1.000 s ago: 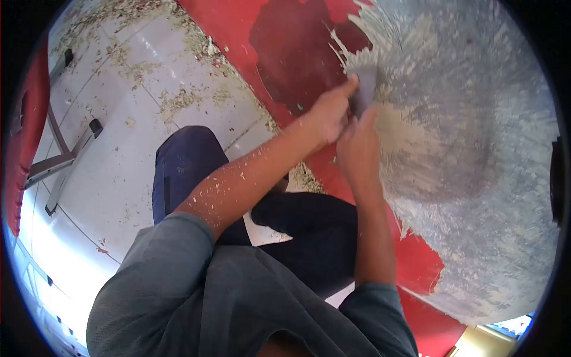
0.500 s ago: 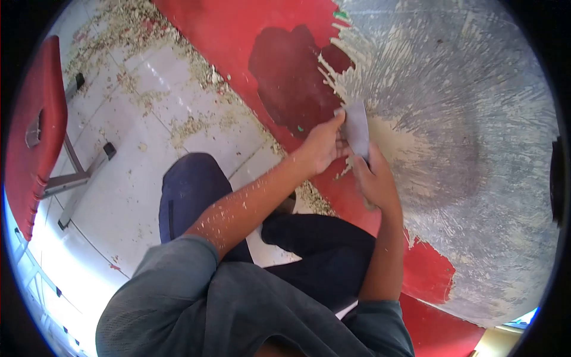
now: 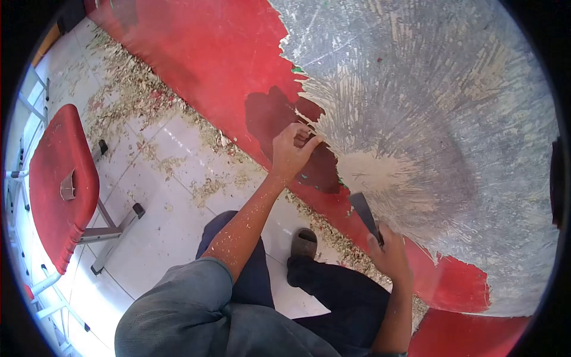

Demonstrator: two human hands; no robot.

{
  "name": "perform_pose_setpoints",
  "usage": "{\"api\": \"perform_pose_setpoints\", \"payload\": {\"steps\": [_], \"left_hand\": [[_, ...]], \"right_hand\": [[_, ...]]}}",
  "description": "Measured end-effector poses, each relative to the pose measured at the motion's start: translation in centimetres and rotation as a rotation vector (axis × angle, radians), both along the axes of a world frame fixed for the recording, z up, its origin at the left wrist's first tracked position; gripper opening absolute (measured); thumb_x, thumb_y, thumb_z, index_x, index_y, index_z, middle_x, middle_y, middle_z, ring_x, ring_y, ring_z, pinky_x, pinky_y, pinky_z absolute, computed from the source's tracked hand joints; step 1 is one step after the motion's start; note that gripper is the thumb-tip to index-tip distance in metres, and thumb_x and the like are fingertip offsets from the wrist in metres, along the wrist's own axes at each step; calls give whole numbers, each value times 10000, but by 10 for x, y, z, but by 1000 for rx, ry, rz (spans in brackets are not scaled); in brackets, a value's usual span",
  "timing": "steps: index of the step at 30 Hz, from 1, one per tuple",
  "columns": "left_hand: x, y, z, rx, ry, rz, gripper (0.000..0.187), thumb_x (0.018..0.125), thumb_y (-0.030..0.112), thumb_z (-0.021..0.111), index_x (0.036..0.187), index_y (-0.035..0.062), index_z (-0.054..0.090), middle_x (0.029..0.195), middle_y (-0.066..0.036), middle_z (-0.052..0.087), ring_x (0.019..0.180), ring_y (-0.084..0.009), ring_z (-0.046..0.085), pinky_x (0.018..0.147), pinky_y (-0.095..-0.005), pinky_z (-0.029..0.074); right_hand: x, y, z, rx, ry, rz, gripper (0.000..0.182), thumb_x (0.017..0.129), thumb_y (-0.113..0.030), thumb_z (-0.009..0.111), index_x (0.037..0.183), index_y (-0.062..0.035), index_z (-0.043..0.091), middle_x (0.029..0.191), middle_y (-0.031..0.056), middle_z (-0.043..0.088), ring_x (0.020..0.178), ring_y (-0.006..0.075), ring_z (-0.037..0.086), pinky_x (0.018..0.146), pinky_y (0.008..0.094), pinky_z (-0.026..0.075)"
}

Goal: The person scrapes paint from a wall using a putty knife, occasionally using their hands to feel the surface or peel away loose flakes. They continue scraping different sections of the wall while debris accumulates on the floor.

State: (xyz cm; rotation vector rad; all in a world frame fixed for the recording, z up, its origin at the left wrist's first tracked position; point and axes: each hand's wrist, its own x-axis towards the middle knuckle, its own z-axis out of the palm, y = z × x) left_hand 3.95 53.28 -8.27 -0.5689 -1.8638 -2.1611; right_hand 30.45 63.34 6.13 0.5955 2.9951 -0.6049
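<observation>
My right hand (image 3: 390, 254) grips the handle of a scraper (image 3: 363, 213), its flat grey blade pointing up and left, in front of the lower red band. My left hand (image 3: 290, 153) is at the ragged paint edge, thumb and fingers pinched together; whatever is between the fingertips is too small to make out. Behind that hand spreads a dark red patch (image 3: 262, 116) on the red painted wall (image 3: 208, 65). To the right the wall is stripped to a grey, streaked surface (image 3: 428, 119), with a smooth beige spot (image 3: 372, 169) near the scraper.
Paint flakes (image 3: 128, 80) litter the white tiled floor (image 3: 178, 143) along the wall's foot. A red folding chair (image 3: 65, 184) with metal legs stands at the left, more metal legs behind it. My sandalled foot (image 3: 304, 243) is below my hands.
My left hand has left the scraper's blade and moved up to the paint edge. My right hand has lowered the scraper. The view has shifted, showing more wall on the left.
</observation>
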Motion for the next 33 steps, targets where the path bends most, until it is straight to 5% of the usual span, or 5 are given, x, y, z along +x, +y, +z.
{"api": "perform_pose_setpoints", "payload": {"steps": [10, 14, 22, 26, 33], "left_hand": [[-5, -10, 10, -67, 109, -75, 165, 809, 162, 682, 757, 19, 617, 719, -81, 625, 652, -146, 612, 581, -280, 486], [9, -21, 102, 48, 231, 33, 183, 793, 170, 703, 822, 21, 602, 811, -86, 638, 698, -191, 622, 640, -314, 494], [-8, -12, 245, -56, 943, 128, 376, 847, 296, 631, 1101, 27, 562, 1187, -210, 535, 1110, -345, 504, 944, -424, 376], [-16, 39, 228, -172, 1077, 322, 627, 844, 506, 553, 1264, 45, 495, 1388, -284, 351, 1283, -466, 317, 1040, -545, 227], [-36, 51, 204, -229, 1094, 355, 749, 828, 658, 413, 1311, 90, 482, 1453, -268, 266, 1328, -472, 251, 1049, -595, 181]], "right_hand": [[26, -35, 15, -168, 86, -94, 225, 825, -86, 555, 1031, 2, 534, 821, 258, 595, 746, 439, 594, 638, 467, 460], [-3, -46, -35, -114, 210, 9, 256, 808, -61, 527, 1056, 4, 532, 754, 251, 608, 720, 422, 618, 603, 456, 466], [-47, -50, -137, -118, -402, 341, 445, 782, -77, 459, 1222, -19, 482, 1105, 276, 576, 1024, 409, 574, 884, 476, 452], [-79, -70, -149, -225, -362, 470, 497, 793, -72, 438, 1288, -33, 445, 1151, 271, 566, 1093, 379, 553, 930, 452, 439], [-98, -67, -155, -214, -522, 630, 505, 799, -96, 442, 1302, -55, 462, 1184, 232, 570, 1105, 368, 552, 950, 441, 429]]}}
